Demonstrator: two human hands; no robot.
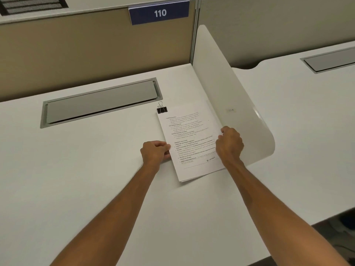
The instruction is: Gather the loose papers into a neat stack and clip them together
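Observation:
A stack of printed white papers (190, 139) lies on the white desk (76, 169), tilted a little to the left. A black binder clip (162, 110) sits on the stack's far left corner with its wire handles up. My left hand (155, 153) grips the stack's left edge, thumb on top. On the right edge, my right hand (229, 144) holds the stack with curled fingers. Several sheet edges show slightly fanned at the stack's near corner.
A grey cable-tray lid (101, 101) is set into the desk behind the papers. A curved white divider (230, 93) rises just right of the stack. A tan partition with a blue "110" sign (159, 13) stands at the back. Another desk (307, 121) lies to the right.

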